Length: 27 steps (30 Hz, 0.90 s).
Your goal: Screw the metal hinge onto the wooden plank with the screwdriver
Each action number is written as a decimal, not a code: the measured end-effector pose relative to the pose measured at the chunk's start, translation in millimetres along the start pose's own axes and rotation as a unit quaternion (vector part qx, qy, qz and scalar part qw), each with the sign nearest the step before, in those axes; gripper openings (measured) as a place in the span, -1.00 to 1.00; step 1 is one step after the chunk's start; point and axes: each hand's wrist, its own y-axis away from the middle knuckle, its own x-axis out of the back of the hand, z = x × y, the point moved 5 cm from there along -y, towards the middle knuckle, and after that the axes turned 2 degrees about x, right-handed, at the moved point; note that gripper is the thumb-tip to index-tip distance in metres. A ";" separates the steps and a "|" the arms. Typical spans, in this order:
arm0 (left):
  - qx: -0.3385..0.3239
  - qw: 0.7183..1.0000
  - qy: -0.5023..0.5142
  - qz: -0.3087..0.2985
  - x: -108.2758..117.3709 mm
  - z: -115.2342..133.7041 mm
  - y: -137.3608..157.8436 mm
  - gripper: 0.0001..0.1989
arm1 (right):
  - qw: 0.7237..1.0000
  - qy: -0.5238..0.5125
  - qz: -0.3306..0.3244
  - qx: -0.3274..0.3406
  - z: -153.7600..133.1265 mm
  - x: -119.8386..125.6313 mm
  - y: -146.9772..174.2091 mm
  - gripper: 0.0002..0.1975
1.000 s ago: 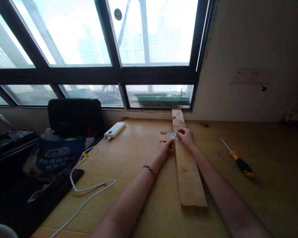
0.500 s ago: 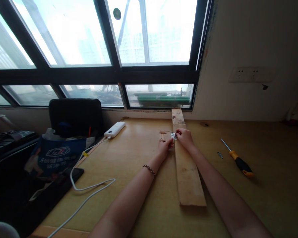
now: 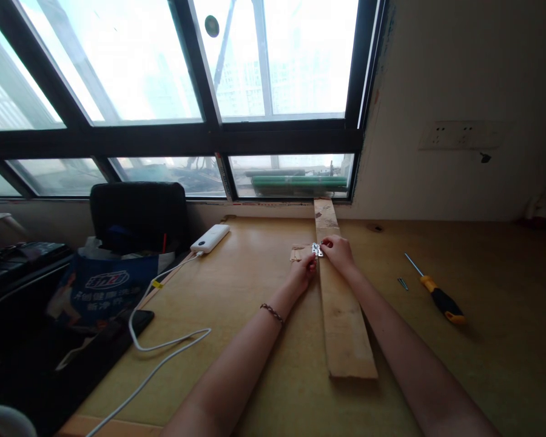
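A small silver metal hinge [image 3: 317, 249] lies across the seam between a long wooden board [image 3: 346, 321] and a short wood piece [image 3: 299, 252] on its left. My left hand [image 3: 304, 271] is closed, its fingertips pinching the hinge's lower left edge. From the right, my right hand [image 3: 338, 252] reaches over the board, thumb and finger pinched at the hinge's right side. Right of the board are a screwdriver [image 3: 441, 298] with a yellow and black handle and some small screws [image 3: 403, 283].
A white power bank [image 3: 210, 238] with a white cable [image 3: 164, 347] lies on the table's left side. Beyond that edge stand a black chair [image 3: 139, 212] and a blue bag [image 3: 102, 285]. The board's far end reaches the window sill.
The hinge has shifted slightly and now shows more of its bright face. Both hands stay at nearly the same place, with small finger movements.
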 end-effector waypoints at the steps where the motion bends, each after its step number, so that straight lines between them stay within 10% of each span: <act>1: 0.014 1.000 0.009 -0.007 0.1 -1.1 -0.6 -0.81 | 1.000 0.002 -0.001 -0.004 0.2 -0.1 0.0 -0.90; 17: 0.124 0.983 0.108 -0.079 -9.5 2.3 12.2 -0.89 | 1.000 -0.007 -0.005 -0.016 1.0 -0.3 0.4 -0.90; 27: 0.097 0.980 0.100 0.142 -10.1 -9.1 16.5 -0.75 | 1.000 -0.021 0.000 -0.020 2.8 -1.4 0.3 -0.90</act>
